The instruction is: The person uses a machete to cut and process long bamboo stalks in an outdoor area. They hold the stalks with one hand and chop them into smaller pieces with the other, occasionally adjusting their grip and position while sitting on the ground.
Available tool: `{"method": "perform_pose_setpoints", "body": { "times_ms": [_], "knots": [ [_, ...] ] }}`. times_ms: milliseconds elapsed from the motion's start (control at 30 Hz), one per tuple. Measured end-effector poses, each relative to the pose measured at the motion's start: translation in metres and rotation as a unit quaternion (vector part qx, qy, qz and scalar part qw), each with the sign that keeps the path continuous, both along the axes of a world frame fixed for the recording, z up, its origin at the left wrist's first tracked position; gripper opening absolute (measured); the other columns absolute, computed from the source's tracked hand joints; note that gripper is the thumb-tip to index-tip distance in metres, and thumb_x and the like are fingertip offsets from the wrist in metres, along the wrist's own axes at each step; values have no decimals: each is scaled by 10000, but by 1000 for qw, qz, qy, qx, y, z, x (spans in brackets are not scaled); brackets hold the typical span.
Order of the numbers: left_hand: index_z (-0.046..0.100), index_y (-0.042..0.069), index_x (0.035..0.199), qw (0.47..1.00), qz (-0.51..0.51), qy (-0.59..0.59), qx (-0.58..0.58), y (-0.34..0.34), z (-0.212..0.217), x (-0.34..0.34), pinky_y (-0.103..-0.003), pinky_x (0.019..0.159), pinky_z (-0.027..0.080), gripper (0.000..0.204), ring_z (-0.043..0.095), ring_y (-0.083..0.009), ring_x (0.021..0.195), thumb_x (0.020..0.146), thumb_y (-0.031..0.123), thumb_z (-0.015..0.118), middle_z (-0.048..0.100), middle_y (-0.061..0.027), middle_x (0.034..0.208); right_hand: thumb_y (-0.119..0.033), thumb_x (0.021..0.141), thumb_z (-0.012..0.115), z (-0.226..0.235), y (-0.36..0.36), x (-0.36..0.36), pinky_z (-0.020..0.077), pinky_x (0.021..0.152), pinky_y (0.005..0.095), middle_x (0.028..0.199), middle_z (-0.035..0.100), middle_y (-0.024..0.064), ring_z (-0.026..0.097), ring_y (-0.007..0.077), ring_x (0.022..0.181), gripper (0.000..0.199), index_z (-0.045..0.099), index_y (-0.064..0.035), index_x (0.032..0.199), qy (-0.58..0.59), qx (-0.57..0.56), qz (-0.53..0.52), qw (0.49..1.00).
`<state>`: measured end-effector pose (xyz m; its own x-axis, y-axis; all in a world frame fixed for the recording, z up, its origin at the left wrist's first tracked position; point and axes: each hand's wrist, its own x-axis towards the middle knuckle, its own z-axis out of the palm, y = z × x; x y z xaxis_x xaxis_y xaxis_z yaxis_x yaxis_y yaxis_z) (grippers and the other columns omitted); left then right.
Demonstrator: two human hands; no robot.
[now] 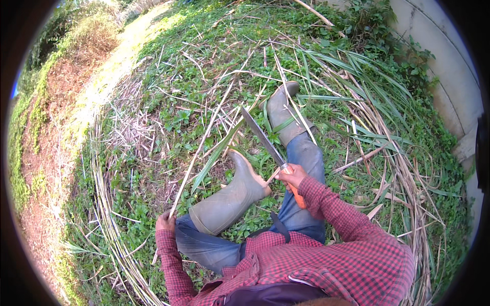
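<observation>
Though well apart, left hand around a pale stalk, right hand around a machete handle

Red-and-black checked shirt, long sleeves, blue trousers, grey-green boots, tan soles

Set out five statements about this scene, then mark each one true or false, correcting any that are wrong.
1. The right hand holds a knife. True.
2. The left hand is empty. False: it holds a long stalk.
3. The knife has a blue handle. False: its handle is orange.
4. The person wears boots. True.
5. The wall is on the picture's left. False: the wall is on the right.
</observation>
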<state>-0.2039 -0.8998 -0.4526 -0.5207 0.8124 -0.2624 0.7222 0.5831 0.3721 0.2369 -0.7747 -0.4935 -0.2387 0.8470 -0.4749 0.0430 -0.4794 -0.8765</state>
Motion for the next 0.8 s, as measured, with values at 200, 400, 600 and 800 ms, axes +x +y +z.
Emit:
{"method": "perform_pose_setpoints", "body": {
  "times_ms": [200, 400, 600, 800],
  "knots": [
    [568, 106, 1127, 938, 66, 87, -328, -179, 27, -47, -377, 884, 440, 548, 560, -269, 1005, 666, 356, 726, 571, -154, 1113, -157, 725, 688, -8, 3, 5, 397, 360, 272, 553, 481, 16, 465, 119, 394, 233, 494, -64, 816, 56, -61, -11, 997],
    [487, 70, 1173, 975, 52, 212, -51, -79, -15, 45, -436, 864, 407, 543, 475, -358, 1015, 717, 302, 669, 507, -187, 1076, -139, 725, 677, -12, 5, 5, 406, 383, 271, 563, 487, 16, 483, 123, 431, 215, 497, -64, 815, 49, -81, 12, 995],
    [507, 84, 1139, 969, -87, 217, 77, 53, -71, 84, -427, 813, 420, 459, 520, -300, 944, 769, 339, 597, 539, -122, 1052, -146, 722, 680, -12, 6, 8, 401, 375, 273, 560, 486, 16, 477, 126, 420, 233, 496, -62, 837, 74, -106, -15, 992],
    [503, 11, 1093, 978, -47, -118, 165, 67, -140, 56, -322, 616, 457, 455, 594, -205, 702, 734, 220, 690, 628, -118, 806, -146, 726, 678, -16, 7, 7, 397, 369, 271, 563, 484, 16, 473, 125, 417, 233, 493, -66, 843, 74, -100, -35, 992]
  ]
}}
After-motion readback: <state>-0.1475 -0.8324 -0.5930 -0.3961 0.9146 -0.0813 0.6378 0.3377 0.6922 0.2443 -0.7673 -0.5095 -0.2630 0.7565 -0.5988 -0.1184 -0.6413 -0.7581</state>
